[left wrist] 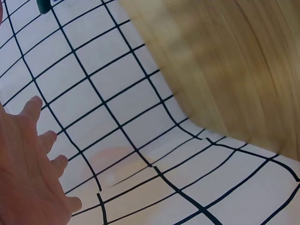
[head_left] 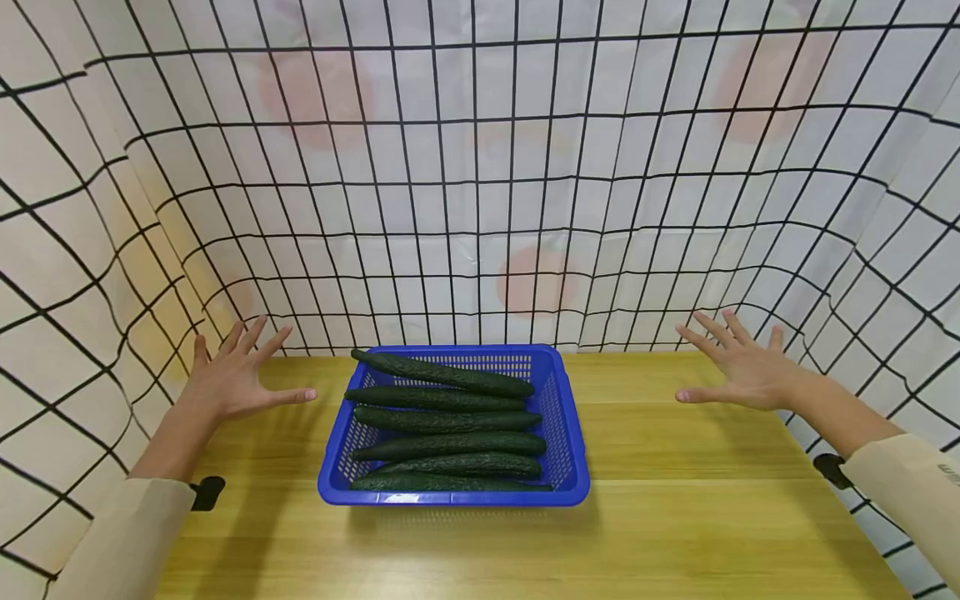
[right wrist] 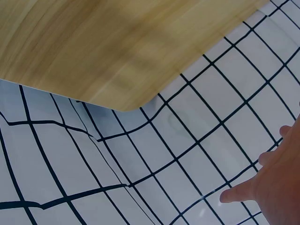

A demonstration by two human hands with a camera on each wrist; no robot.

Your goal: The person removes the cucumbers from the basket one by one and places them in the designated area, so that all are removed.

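Several dark green cucumbers (head_left: 450, 421) lie side by side in a blue plastic basket (head_left: 567, 442) at the middle of the table. To the left of the basket, my left hand (head_left: 234, 379) is held up with fingers and thumb spread, holding nothing. On the far right, my right hand (head_left: 750, 371) is likewise spread, thumb toward the basket, with nothing in it. Both hands are apart from the basket. The left wrist view has the left hand (left wrist: 28, 173) at its left edge; the right wrist view has part of the right hand (right wrist: 279, 183) at lower right.
The wooden table (head_left: 675, 517) carries the basket near its far edge. White sheeting with a black grid pattern (head_left: 480, 167) rises behind the table and along both sides, close to the hands. Black straps (head_left: 207, 493) show at the sleeve cuffs.
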